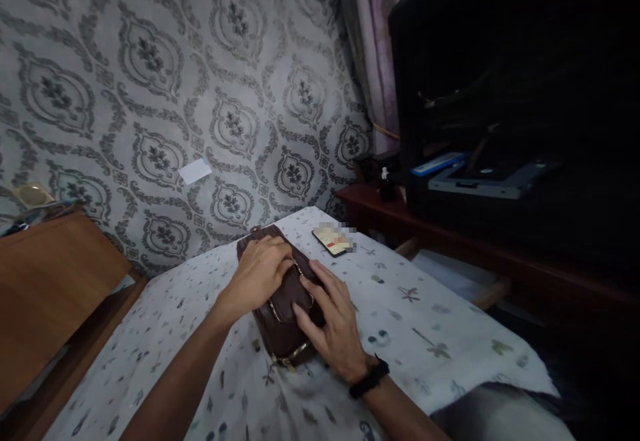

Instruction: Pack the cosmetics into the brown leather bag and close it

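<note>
A dark brown bag (286, 294) with gold zips lies on the patterned white cloth (400, 314) in the middle of the view. My left hand (264, 269) rests over its upper part, the fingers bent and pressed together near a zip. What they pinch, if anything, is hidden. On the bag's right side lies my right hand (330, 321), its fingers spread across the surface and the thumb apart from them. A black band is round my right wrist.
Beyond the bag lies a phone (333, 239) with a lit screen. A wooden cabinet (65, 294) stands at the left, and a dark red desk (370, 202) with an open drawer (457, 274) at the right. A small dropper bottle (385, 185) stands on the desk.
</note>
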`<action>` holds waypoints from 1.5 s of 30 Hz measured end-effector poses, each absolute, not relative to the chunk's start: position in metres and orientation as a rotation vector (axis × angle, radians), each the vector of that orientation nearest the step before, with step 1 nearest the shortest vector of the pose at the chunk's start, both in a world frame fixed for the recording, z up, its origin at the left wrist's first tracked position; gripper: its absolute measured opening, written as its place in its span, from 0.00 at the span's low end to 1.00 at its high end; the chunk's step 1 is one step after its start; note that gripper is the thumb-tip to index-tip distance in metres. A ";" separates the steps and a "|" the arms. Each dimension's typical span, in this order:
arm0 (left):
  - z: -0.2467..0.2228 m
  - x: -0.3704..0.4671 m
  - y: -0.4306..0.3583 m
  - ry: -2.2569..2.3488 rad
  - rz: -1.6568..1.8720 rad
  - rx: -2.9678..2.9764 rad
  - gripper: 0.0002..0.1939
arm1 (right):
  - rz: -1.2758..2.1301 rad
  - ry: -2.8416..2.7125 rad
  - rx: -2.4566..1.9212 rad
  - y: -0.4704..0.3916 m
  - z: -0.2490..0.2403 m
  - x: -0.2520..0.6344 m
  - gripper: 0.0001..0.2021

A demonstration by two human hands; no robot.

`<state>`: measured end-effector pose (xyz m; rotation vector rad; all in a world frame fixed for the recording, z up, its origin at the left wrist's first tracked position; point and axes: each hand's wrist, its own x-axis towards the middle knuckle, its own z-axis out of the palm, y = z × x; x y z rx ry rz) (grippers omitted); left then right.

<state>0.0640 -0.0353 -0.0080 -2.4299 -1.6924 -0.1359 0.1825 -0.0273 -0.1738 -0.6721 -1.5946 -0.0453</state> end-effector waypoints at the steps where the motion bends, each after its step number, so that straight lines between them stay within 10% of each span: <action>1: -0.008 0.065 -0.036 -1.691 -0.132 -2.427 0.09 | -0.069 -1.590 -0.675 -0.027 -0.174 0.183 0.14; 17: -0.010 0.072 -0.056 -1.678 0.024 -2.328 0.05 | 0.343 -1.467 -0.738 -0.031 -0.178 0.185 0.20; 24: -0.019 0.064 -0.063 -1.676 0.031 -2.397 0.20 | 0.469 -1.458 -0.744 -0.029 -0.180 0.184 0.19; 45: -0.033 0.067 -0.048 -1.738 -0.193 -2.259 0.03 | 0.486 -1.496 -0.726 -0.033 -0.178 0.188 0.20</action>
